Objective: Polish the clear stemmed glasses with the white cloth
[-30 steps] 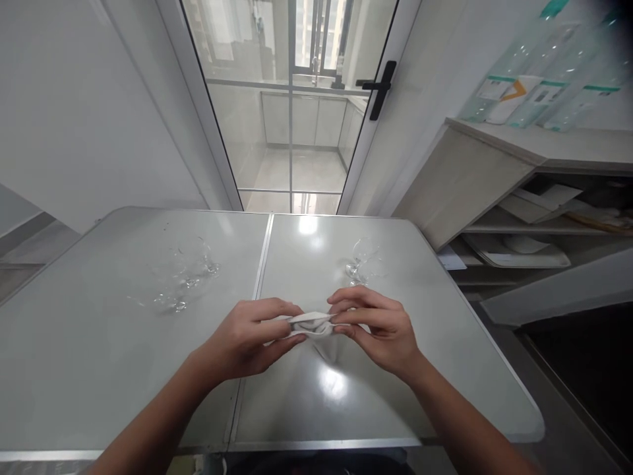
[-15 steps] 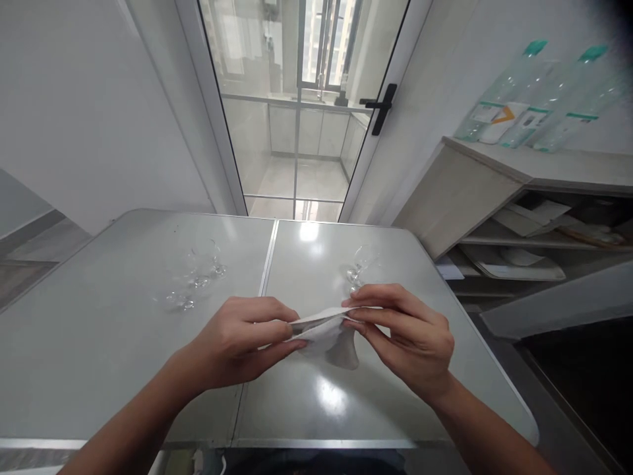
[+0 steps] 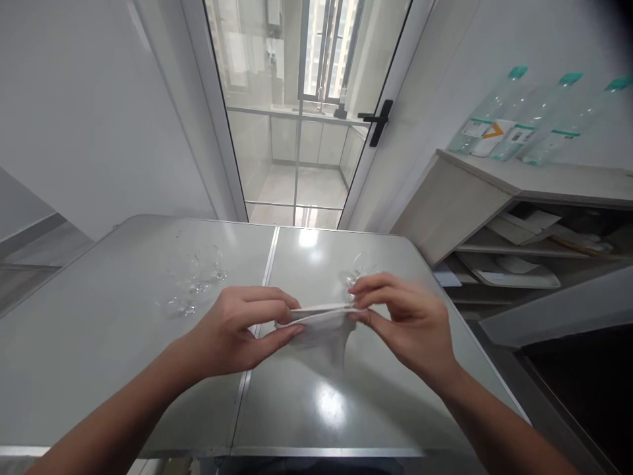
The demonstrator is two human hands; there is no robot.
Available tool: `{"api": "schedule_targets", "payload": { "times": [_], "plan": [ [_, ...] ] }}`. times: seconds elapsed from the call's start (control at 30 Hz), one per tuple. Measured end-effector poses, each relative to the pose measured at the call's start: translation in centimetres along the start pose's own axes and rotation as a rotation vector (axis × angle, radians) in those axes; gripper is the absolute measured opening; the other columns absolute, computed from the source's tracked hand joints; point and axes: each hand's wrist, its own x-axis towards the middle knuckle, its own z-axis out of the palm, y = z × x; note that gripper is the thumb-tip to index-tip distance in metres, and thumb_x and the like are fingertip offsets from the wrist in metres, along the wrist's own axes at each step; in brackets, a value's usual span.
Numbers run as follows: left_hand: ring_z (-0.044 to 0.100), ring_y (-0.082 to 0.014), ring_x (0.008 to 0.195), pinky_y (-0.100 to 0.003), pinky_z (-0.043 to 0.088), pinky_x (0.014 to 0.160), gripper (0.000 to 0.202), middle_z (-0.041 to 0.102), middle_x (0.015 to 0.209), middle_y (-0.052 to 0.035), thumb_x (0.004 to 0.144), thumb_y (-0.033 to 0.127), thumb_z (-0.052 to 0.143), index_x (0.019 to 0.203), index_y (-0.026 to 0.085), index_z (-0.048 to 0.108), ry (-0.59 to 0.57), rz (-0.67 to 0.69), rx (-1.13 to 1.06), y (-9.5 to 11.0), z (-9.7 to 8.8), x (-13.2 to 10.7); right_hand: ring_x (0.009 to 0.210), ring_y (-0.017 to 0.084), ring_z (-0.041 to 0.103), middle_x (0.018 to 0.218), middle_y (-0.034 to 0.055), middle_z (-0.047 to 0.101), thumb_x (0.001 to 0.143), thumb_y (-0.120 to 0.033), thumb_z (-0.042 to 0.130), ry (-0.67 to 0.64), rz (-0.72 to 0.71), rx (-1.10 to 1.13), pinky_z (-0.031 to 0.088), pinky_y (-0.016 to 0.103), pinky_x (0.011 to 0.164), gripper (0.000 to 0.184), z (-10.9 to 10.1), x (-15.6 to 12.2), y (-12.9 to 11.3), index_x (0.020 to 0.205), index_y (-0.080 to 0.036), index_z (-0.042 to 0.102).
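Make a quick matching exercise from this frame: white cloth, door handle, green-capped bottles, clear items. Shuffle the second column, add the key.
Things
1. white cloth
2. door handle
3. green-capped bottles
4. clear items

Place, colour or state
A. black
B. lying on the table
C. pinched by the left hand and the right hand
D. standing on top of the shelf unit

Right pairs: 1-C, 2-A, 3-D, 4-B

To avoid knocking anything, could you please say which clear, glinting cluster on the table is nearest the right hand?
The smaller cluster, right of the table's seam, partly behind the right hand; the larger cluster lies left of the seam.
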Motion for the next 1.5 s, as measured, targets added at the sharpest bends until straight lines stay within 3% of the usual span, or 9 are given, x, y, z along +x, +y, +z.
{"api": "schedule_targets", "payload": {
  "times": [0.17, 0.33, 0.57, 0.77, 0.93, 1.1, 1.23, 1.33, 1.5],
  "plan": [
    [0.07, -0.0131, 0.066, -0.022, 0.053, 0.056, 0.01, 0.075, 0.079, -0.0011, 0.088, 0.015, 0.073, 0.08, 0.02, 0.069, -0.019, -0.024, 0.003, -0.2, -0.3, 0.1, 0.077, 0.021, 0.073, 0.082, 0.003, 0.076, 0.084, -0.024, 0.082, -0.065, 0.101, 0.04, 0.061, 0.036, 0.071, 0.01, -0.3, 1.3, 0.1, 0.077, -0.024, 0.075],
    [0.069, -0.0123, 0.067, -0.022, 0.055, 0.058, 0.018, 0.076, 0.081, -0.0017, 0.084, 0.018, 0.078, 0.073, 0.018, 0.064, 0.13, -0.25, -0.158, -0.2, 0.1, -0.3, 0.083, 0.021, 0.071, 0.091, 0.0054, 0.075, 0.089, -0.023, 0.077, -0.184, 0.141, 0.123, 0.059, 0.037, 0.075, 0.008, -1.0, 0.5, -1.4, 0.084, -0.024, 0.071],
    [0.074, -0.0168, 0.085, -0.023, 0.064, 0.072, 0.004, 0.077, 0.089, -0.0059, 0.084, 0.018, 0.079, 0.082, 0.017, 0.076, 0.269, -0.525, -0.306, 1.3, 2.2, -2.5, 0.061, 0.013, 0.067, 0.072, -0.0021, 0.069, 0.096, -0.029, 0.069, -0.605, 0.587, 0.424, 0.052, 0.023, 0.059, 0.014, 0.3, -2.0, -4.2, 0.106, -0.02, 0.067],
    [0.071, -0.0129, 0.081, -0.02, 0.062, 0.072, 0.011, 0.07, 0.09, -0.0035, 0.081, 0.017, 0.08, 0.082, 0.017, 0.069, 0.442, -0.661, -0.396, 3.1, 3.5, -3.2, 0.084, 0.013, 0.073, 0.091, -0.0002, 0.078, 0.095, -0.014, 0.065, -0.715, 0.383, 0.299, 0.053, 0.023, 0.083, 0.018, 0.7, -1.9, -5.9, 0.102, -0.023, 0.078],
    [0.062, -0.0091, 0.071, -0.016, 0.052, 0.057, 0.011, 0.062, 0.086, -0.0007, 0.085, 0.011, 0.07, 0.083, 0.019, 0.062, 0.34, -0.683, -0.486, 3.6, 3.2, -3.0, 0.087, 0.015, 0.072, 0.097, -0.0011, 0.077, 0.09, -0.012, 0.071, -0.625, 0.395, 0.142, 0.053, 0.025, 0.083, 0.037, 1.7, -2.3, -5.5, 0.122, -0.029, 0.072],
    [0.066, -0.0131, 0.085, -0.02, 0.051, 0.064, 0.021, 0.069, 0.093, -0.003, 0.086, 0.004, 0.06, 0.09, 0.021, 0.071, 0.19, -0.58, -0.353, 3.0, 2.5, -3.0, 0.074, 0.017, 0.065, 0.082, 0.0028, 0.073, 0.093, -0.016, 0.068, -0.499, 0.303, -0.158, 0.051, 0.03, 0.068, 0.015, 2.0, -2.7, -3.8, 0.089, -0.025, 0.079],
    [0.067, -0.0133, 0.084, -0.02, 0.051, 0.061, 0.026, 0.072, 0.096, -0.0031, 0.086, 0.003, 0.057, 0.095, 0.022, 0.072, 0.078, -0.569, -0.344, 2.8, 2.3, -2.8, 0.129, 0.028, 0.055, 0.147, 0.0068, 0.058, 0.092, -0.012, 0.067, -0.384, 0.004, -0.156, 0.049, 0.046, 0.102, 0.02, 1.9, -1.8, -3.0, 0.091, -0.027, 0.08],
    [0.067, -0.0143, 0.087, -0.021, 0.052, 0.062, 0.03, 0.072, 0.098, -0.0035, 0.085, 0.002, 0.055, 0.101, 0.022, 0.071, -0.002, -0.566, -0.399, 3.0, 1.9, -2.7, 0.145, 0.032, 0.041, 0.164, 0.0035, 0.04, 0.089, -0.011, 0.071, -0.369, -0.049, -0.109, 0.039, 0.053, 0.115, 0.018, 1.9, -0.9, -2.1, 0.089, -0.026, 0.08],
    [0.068, -0.0161, 0.092, -0.023, 0.053, 0.066, 0.04, 0.072, 0.102, -0.0043, 0.078, -0.004, 0.051, 0.101, 0.022, 0.071, -0.114, -0.513, -0.483, 2.8, 1.3, -2.4, 0.099, 0.017, 0.071, 0.108, 0.0024, 0.078, 0.093, -0.013, 0.069, -0.478, 0.102, 0.078, 0.055, 0.033, 0.091, 0.016, 2.0, -0.6, -0.9, 0.097, -0.025, 0.078]
  ]
}}
